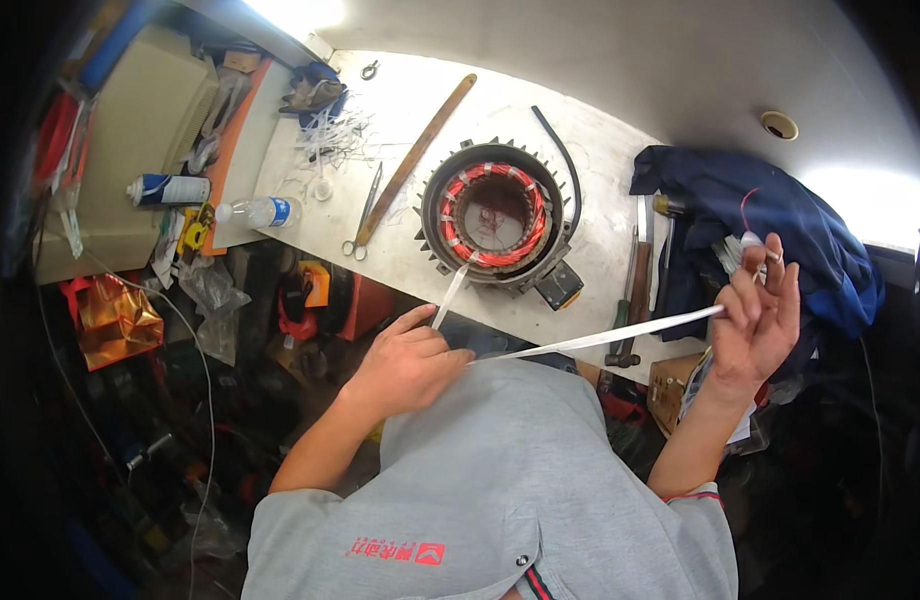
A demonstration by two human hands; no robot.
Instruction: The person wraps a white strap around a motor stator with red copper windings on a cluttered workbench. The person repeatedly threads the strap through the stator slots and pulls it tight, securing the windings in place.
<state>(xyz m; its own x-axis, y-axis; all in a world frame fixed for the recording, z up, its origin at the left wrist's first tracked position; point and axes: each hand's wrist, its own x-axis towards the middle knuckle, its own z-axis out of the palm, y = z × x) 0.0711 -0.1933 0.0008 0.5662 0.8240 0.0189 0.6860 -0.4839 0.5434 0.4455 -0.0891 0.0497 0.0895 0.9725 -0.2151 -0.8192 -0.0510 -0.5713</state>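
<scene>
A motor stator (427, 205) in a finned dark metal housing stands on the white bench, its ring of red windings (450, 215) bound at intervals with white ties. From the near side of the windings, white lacing tape (620, 333) runs down to my left hand (405, 362), then across to my right hand (755, 325). My left hand is closed on the tape, just short of the bench's front edge. Out to the right, my raised right hand pinches the tape between thumb and fingers. A small white item shows at its upper fingertips; I cannot make out what it is.
Left of the stator lie a long wooden strip (420, 150), scissors (365, 215), white tape scraps (335, 135) and a plastic bottle (265, 212). Behind it is a black tube (560, 150). A hammer (625, 345) and dark blue cloth (810, 230) lie to the right.
</scene>
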